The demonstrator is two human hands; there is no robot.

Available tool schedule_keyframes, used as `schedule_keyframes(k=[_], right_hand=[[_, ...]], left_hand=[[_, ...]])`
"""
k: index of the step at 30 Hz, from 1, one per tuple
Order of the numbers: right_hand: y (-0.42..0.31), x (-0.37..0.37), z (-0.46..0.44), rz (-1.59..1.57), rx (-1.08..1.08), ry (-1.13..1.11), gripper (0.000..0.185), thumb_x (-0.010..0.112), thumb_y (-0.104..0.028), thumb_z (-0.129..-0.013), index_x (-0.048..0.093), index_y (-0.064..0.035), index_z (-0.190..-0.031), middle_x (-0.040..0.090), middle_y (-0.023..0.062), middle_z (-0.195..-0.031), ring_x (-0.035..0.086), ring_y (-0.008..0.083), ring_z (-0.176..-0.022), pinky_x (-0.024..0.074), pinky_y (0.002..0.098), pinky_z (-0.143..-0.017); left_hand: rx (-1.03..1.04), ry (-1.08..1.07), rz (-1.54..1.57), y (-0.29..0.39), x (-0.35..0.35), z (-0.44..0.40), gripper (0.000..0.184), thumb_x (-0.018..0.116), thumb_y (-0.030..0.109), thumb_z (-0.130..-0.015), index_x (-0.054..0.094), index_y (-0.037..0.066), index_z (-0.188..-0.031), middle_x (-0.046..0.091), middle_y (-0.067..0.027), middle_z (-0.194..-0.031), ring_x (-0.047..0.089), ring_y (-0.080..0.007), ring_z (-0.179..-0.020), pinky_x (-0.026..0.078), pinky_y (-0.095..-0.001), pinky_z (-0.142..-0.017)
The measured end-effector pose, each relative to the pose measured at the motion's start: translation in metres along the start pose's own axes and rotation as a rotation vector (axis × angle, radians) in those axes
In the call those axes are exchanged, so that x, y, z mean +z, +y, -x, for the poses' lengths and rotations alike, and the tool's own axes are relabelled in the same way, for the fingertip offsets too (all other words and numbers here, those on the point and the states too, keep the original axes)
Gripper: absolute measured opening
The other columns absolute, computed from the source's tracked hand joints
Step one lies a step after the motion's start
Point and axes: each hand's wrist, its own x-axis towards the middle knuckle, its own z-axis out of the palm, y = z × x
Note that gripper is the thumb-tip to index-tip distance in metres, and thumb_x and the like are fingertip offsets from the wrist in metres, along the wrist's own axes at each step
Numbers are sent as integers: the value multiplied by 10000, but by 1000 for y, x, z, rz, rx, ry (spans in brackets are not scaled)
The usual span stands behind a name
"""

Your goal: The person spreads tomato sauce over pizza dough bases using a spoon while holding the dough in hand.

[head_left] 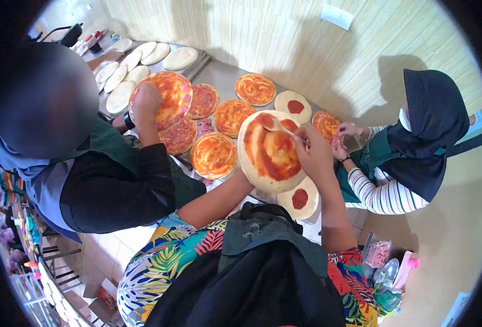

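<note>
A round pizza base (pixel 250 173) is raised and tilted in front of me, with red sauce smeared in a swirl over much of it. From below, my left hand (pixel 245 177) supports it; the fingers are hidden behind the dough. My right hand (pixel 313 150) is closed round the handle of a spoon (pixel 271 123), whose bowl touches the sauce near the upper edge. Just below lies another pizza base (pixel 297 203) with a spot of sauce. Beyond the raised one is a base (pixel 293 106) also bearing a sauce spot.
Sauced bases (pixel 214 156) and topped pizzas (pixel 203 101) cover the metal table (pixel 224 71). Plain bases (pixel 180 58) lie at the far left. A co-worker (pixel 126 169) on the left holds a pizza (pixel 170 98); another person (pixel 393 158) on the right handles toppings over a pizza (pixel 325 125).
</note>
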Motion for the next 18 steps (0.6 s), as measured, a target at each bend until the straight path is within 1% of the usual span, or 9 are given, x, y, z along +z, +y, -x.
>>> schedule_keyframes(k=[4, 6, 7, 9, 11, 13, 14, 16, 18], right_hand=[[-1, -15, 17, 50, 98, -135, 112, 632, -114, -888, 602, -42, -968, 658, 136, -815, 680, 245, -747, 524, 344, -681], [-11, -6, 24, -208, 115, -204, 78, 622, -32, -911, 578, -4, -968, 573, 40, -850, 563, 92, -788, 484, 239, -714], [-11, 4, 22, -281, 66, -148, 78, 608, -25, -919, 565, 6, -976, 576, 40, -839, 564, 92, -782, 486, 242, -714], [-12, 7, 9, -250, 82, -118, 82, 602, -18, -920, 563, 11, -986, 577, 37, -837, 569, 93, -791, 486, 241, -718], [-8, 8, 3, -223, 92, -90, 88, 596, -12, -921, 561, 16, -996, 579, 34, -834, 575, 94, -800, 486, 240, -722], [9, 4, 4, -145, 50, 59, 84, 605, -66, -901, 585, -17, -965, 644, 117, -799, 655, 188, -733, 515, 308, -681], [12, -1, 7, -144, 43, 55, 84, 605, -66, -901, 585, -17, -965, 644, 117, -799, 655, 188, -733, 515, 308, -681], [14, -8, 17, -152, 179, -61, 95, 616, -82, -903, 582, -19, -967, 642, 135, -800, 656, 219, -713, 513, 325, -678], [1, -1, 18, -200, 146, -61, 105, 622, -94, -906, 578, -22, -968, 650, 138, -810, 665, 239, -719, 516, 325, -682]], left_hand=[[100, -46, -17, 7, -19, -4, 502, 474, 412, -1007, 465, 85, -1389, 538, -149, -1373, 558, -297, -1229, 461, -474, -1060], [142, -13, -70, 4, -1, 5, 503, 474, 413, -1007, 464, 88, -1391, 529, -153, -1385, 544, -299, -1250, 457, -473, -1066], [139, -15, -71, 3, -1, 6, 503, 474, 413, -1007, 464, 88, -1391, 529, -153, -1385, 544, -299, -1250, 457, -473, -1066], [55, -13, -47, 3, -3, 4, 502, 473, 411, -1007, 463, 90, -1393, 531, -151, -1388, 543, -304, -1252, 457, -473, -1067], [67, -35, -44, 3, -5, 7, 506, 474, 410, -1007, 460, 87, -1396, 531, -154, -1387, 545, -307, -1250, 460, -474, -1065], [116, -63, -52, 4, -13, 9, 512, 489, 399, -1002, 453, 82, -1404, 535, -160, -1380, 546, -311, -1249, 465, -480, -1060], [123, -69, -51, 6, -15, 9, 512, 489, 399, -1002, 453, 82, -1404, 535, -160, -1380, 546, -311, -1249, 465, -480, -1060], [84, -20, -50, 10, -18, 10, 500, 506, 379, -1000, 455, 80, -1399, 538, -163, -1373, 555, -309, -1235, 475, -475, -1049], [69, -22, -60, 8, -6, 11, 491, 511, 369, -1000, 460, 79, -1393, 541, -163, -1369, 562, -306, -1227, 483, -469, -1041]])
